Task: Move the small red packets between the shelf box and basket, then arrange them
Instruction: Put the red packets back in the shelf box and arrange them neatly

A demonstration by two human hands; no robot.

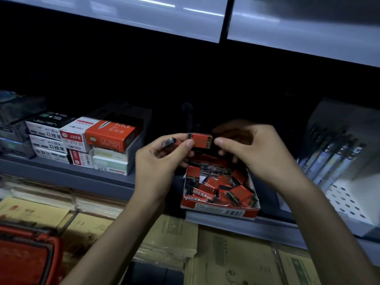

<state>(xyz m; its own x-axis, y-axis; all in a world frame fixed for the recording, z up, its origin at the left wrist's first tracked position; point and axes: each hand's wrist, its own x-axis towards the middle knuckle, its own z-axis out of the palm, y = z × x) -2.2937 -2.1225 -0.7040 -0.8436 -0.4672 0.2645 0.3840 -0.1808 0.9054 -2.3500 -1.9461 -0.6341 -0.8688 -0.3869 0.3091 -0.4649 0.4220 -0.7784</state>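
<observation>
A small red packet is held between both hands above the shelf box. My left hand pinches its left end with the thumb and also holds a second small packet in its fingers. My right hand pinches the packet's right end. The open red-and-white shelf box sits on the shelf edge and holds several small red packets lying jumbled. The red basket shows at the bottom left corner.
Stacked stationery boxes stand on the grey shelf to the left. A white rack of pens is at the right. Brown paper packs lie below the shelf. Another shelf hangs overhead.
</observation>
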